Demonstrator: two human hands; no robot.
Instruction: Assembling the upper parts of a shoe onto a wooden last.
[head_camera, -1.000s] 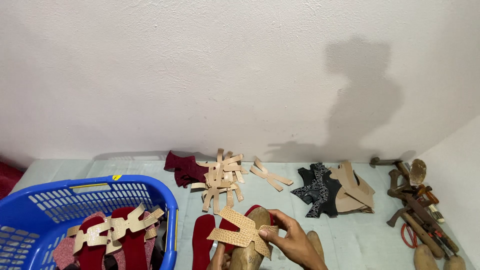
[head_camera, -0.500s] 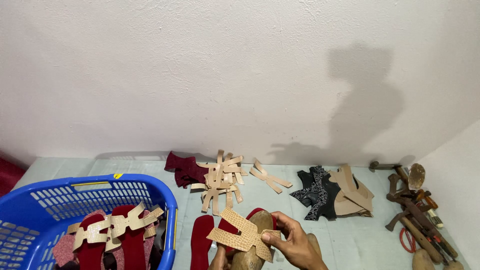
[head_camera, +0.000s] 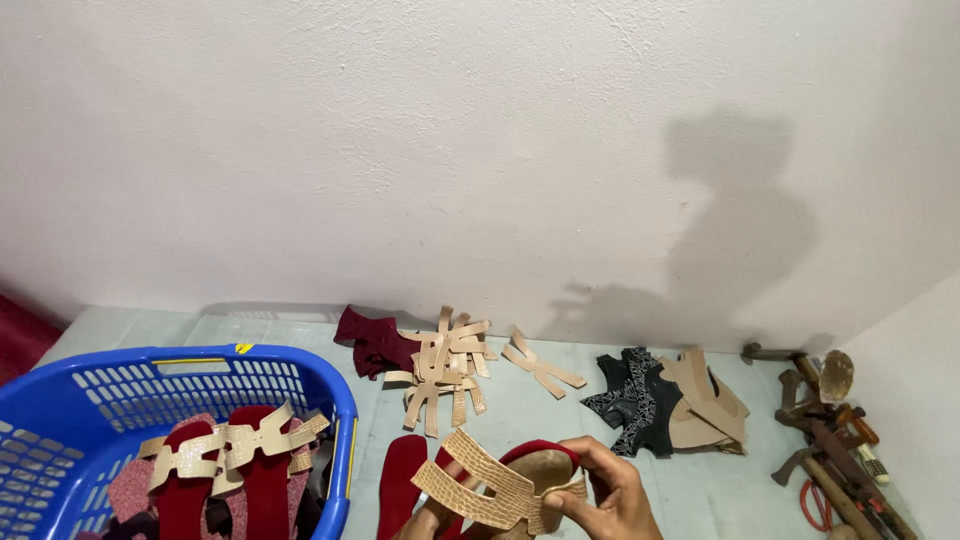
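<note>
At the bottom edge of the view, the right hand (head_camera: 605, 495) pinches a tan textured strap piece (head_camera: 480, 485) between thumb and fingers, holding its right end against a wooden shoe form (head_camera: 545, 475) with a red sole edge. The left hand (head_camera: 435, 510) shows only partly at the frame's bottom; its fingers touch the strap's lower left end, but how firmly they close on it cannot be told. The strap spans between the two hands, draped across the form's top, just above the table surface (head_camera: 560, 410).

Just left of the hands lies a red insole (head_camera: 400, 485), flat on the table. Further left stands a blue basket (head_camera: 120, 375) holding red soles and tan straps (head_camera: 225, 445). Behind the hands, near the wall, lie a dark red piece (head_camera: 365, 340), a heap of tan strap cutouts (head_camera: 445, 365), one separate tan cutout (head_camera: 540, 365), and black patterned pieces (head_camera: 635, 395) beside beige ones (head_camera: 705, 400). Tools (head_camera: 830, 440) are piled at the far right.
</note>
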